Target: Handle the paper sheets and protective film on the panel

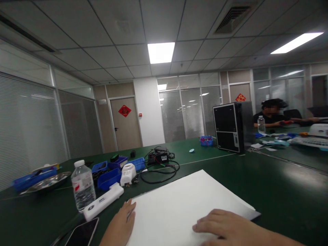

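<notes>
A white sheet (184,205) lies flat on the green bench (282,184), low in the centre of the view, with both hands on it. The left hand (122,222) rests on its left edge at about 7 o'clock, fingers together and loosely flat, holding nothing. The right hand (225,227) lies palm down on the sheet's near part at 5 o'clock, fingers extended and close together, also holding nothing. Just beside the left hand, at 9 o'clock from the sheet, lie a white bar-shaped device (104,201) and a dark phone (83,234); a water bottle (82,186) stands upright just behind them. Further out toward 10 o'clock sit blue trays (110,177), a small white fan-like unit (128,173) and a metal dish (48,181). At 12 o'clock is a black box with looped cables (160,164). Toward 1 o'clock stands a black computer case (229,127), and well beyond it, at 2 o'clock, another person (271,114) sits at the bench.
</notes>
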The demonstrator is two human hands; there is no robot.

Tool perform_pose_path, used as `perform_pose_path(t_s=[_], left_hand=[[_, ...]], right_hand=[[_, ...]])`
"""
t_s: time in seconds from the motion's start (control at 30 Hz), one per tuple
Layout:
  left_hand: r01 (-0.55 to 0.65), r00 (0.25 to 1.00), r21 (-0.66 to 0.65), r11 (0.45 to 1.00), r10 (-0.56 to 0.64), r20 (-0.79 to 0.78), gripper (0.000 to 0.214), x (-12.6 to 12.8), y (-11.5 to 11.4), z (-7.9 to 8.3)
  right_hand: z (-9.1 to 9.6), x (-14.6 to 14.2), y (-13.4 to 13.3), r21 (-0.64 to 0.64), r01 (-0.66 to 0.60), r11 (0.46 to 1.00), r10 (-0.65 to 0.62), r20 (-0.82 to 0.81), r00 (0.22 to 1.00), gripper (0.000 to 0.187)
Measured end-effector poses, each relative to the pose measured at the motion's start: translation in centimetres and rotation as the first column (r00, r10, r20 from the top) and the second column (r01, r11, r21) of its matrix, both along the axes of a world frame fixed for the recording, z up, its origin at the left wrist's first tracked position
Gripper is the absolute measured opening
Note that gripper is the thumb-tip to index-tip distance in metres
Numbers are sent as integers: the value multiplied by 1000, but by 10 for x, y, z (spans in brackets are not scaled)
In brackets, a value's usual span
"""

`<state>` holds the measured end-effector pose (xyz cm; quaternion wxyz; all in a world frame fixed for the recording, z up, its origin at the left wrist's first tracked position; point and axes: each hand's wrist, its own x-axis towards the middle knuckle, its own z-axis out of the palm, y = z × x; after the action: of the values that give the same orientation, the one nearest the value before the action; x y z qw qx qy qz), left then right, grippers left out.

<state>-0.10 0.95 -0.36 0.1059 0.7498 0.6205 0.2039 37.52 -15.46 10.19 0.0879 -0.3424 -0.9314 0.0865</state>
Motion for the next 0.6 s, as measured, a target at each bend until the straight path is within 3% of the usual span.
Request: perform_pose_path(t_s=[0.1,0.2,0.3,0.37,0.43,0.5,0.6], left_hand=[[-35,999,26,999,36,-29,59,7,-2,0],[-59,998,33,998,60,-32,57,11,-3,0],[-59,997,10,998,59,-43,57,11,-4,1],[-62,997,-3,998,62,-55,58,11,-6,3],[-71,996,-8,997,70,-56,61,11,-8,5],[-77,996,-17,997,76,-49,63,13,-10,5],[-72,992,-29,997,68,-108,65,19,-12,3]], right_hand=[[-6,13,3,-82,47,996,-52,-62,997,50],[-23,33,15,-213,123,969,-140,-66,988,65],[-44,57,36,-161,289,944,-307,-105,946,57],[-55,72,52,-35,511,859,-511,-112,852,54],[-63,86,65,39,696,717,-691,-96,716,57],[-66,97,76,27,792,610,-789,-67,610,59],[-63,107,89,-62,840,539,-842,-26,539,52]])
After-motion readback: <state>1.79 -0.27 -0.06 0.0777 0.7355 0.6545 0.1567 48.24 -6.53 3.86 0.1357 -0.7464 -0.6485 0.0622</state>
